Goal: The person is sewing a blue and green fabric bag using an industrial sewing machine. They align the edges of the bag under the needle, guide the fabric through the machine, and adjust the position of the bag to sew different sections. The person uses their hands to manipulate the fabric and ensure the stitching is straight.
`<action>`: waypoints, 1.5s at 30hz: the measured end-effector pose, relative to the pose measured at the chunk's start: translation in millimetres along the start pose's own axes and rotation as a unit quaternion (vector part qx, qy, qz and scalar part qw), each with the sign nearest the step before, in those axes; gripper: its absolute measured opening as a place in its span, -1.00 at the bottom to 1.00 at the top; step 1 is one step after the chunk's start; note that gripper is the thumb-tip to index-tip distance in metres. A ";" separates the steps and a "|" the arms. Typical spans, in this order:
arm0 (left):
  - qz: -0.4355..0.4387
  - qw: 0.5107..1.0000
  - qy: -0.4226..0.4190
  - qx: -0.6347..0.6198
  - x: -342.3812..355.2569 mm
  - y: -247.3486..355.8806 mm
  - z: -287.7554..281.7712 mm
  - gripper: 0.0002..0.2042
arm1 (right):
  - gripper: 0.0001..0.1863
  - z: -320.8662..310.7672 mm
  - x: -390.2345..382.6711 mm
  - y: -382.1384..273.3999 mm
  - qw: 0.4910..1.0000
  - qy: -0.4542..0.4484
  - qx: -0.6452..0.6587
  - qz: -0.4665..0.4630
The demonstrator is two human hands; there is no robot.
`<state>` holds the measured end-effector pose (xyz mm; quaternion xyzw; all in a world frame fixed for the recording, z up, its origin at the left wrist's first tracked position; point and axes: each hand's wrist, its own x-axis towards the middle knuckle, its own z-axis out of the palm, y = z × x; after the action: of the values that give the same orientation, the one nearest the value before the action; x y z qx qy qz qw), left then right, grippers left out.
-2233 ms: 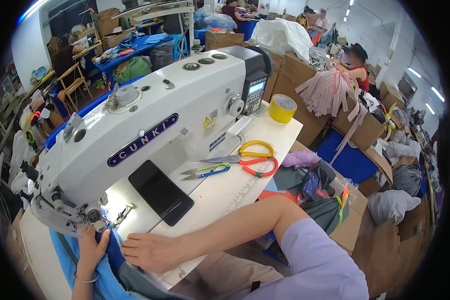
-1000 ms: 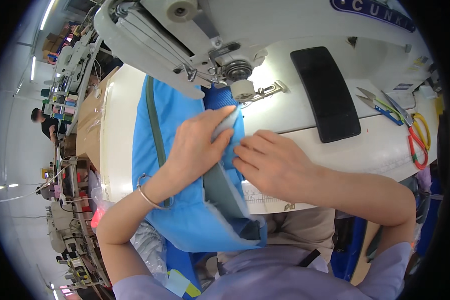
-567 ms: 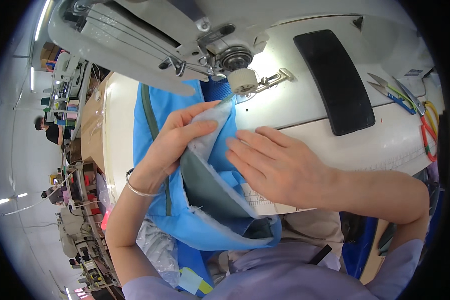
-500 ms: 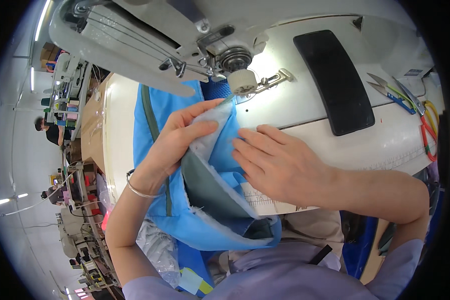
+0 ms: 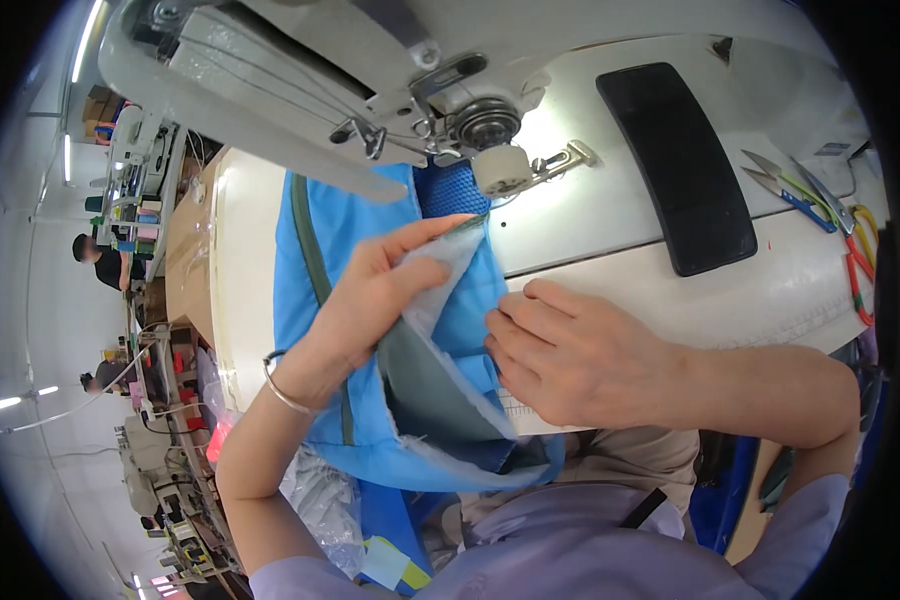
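A blue padded fabric piece [image 5: 370, 462], perhaps part of a bag, lies under the sewing machine head and hangs over the table's front edge. It has a dark green strip [image 5: 312, 240], a grey-green lining [image 5: 435, 395] and raw white padding along its edge. My left hand [image 5: 370, 290] is closed on the folded-up edge, its fingertips just short of the needle area. My right hand [image 5: 580, 355] has its fingers curled at the fabric's right edge; its fingertips are partly hidden. Blue mesh [image 5: 452, 190] shows beneath the machine head.
The white sewing machine [image 5: 260, 100] arches overhead, with a round presser knob [image 5: 502, 170] close to my hands. A black curved panel [image 5: 678, 165] lies on the machine bed. Thread snips [image 5: 790, 190] and red-handled scissors [image 5: 850, 235] sit at the right. Other people work far left.
My right hand has drawn slightly toward me and its outstretched fingers have curled in at the fabric edge. The folded edge has come slightly nearer, showing more blue mesh. My left hand keeps its grip.
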<state>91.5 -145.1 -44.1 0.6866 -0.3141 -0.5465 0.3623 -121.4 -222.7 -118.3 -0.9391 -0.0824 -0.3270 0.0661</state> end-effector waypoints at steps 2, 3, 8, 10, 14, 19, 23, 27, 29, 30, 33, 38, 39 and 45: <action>-0.043 0.997 -0.030 -0.058 2.7 6.3 -13.1 -0.50 | -0.83 2.3 -1.1 1.1 1.000 0.017 -0.007 0.002; -0.053 0.994 -0.037 -0.094 5.3 4.9 -19.1 -0.49 | -0.83 2.5 -1.8 2.0 1.000 0.022 -0.012 0.002; -0.112 0.965 -0.037 -0.233 12.7 -0.7 -32.9 -0.50 | -0.83 7.6 -2.7 8.3 0.999 0.050 -0.006 0.006; -0.122 0.962 -0.017 -0.245 15.5 -3.2 -35.3 -0.52 | -0.84 8.3 -4.2 8.0 0.998 0.057 0.016 0.019; -0.118 0.951 -0.053 -0.282 15.7 -12.4 -48.6 -0.55 | -0.86 5.9 -1.1 4.1 0.995 0.077 0.057 0.030; -0.106 0.951 -0.059 -0.286 15.1 -16.0 -52.3 -0.54 | -0.83 -7.3 6.4 -1.3 0.990 0.135 0.040 0.014; -0.089 0.970 0.005 -0.227 14.2 -10.8 -41.0 -0.54 | -0.75 -53.6 -14.5 -9.2 0.994 0.109 -0.014 0.031; -0.031 0.973 -0.068 -0.217 16.3 -21.1 -48.0 -0.51 | -0.70 -113.5 -63.6 6.9 0.974 0.041 -0.105 0.198; -0.009 0.978 -0.046 -0.203 17.5 -22.2 -42.1 -0.51 | -0.73 -139.4 -90.5 20.9 0.936 0.046 -0.150 0.315; -0.005 0.978 -0.053 -0.202 19.8 -23.6 -38.4 -0.51 | -0.72 -149.8 -101.8 27.7 0.928 0.026 -0.177 0.326; 0.011 0.981 -0.055 -0.186 18.0 -22.5 -39.0 -0.51 | -0.70 -158.2 -114.4 43.6 0.913 -0.014 -0.226 0.340; 0.051 0.988 -0.047 -0.138 17.8 -28.8 -41.3 -0.51 | -0.75 -138.9 -115.0 65.5 0.868 -0.158 -0.314 0.352; 0.041 0.989 -0.024 -0.139 12.0 -21.3 -31.4 -0.52 | -0.77 -135.0 -119.4 70.2 0.870 -0.149 -0.321 0.343; 0.064 0.985 -0.099 -0.123 11.4 -16.2 -25.3 -0.45 | -0.82 -149.6 -110.3 54.0 0.881 -0.068 -0.290 0.367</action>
<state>119.1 -141.8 -60.1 0.5578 -0.3218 -0.6221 0.4453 -286.1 -314.4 -74.8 -0.8992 0.3624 -0.2237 -0.1001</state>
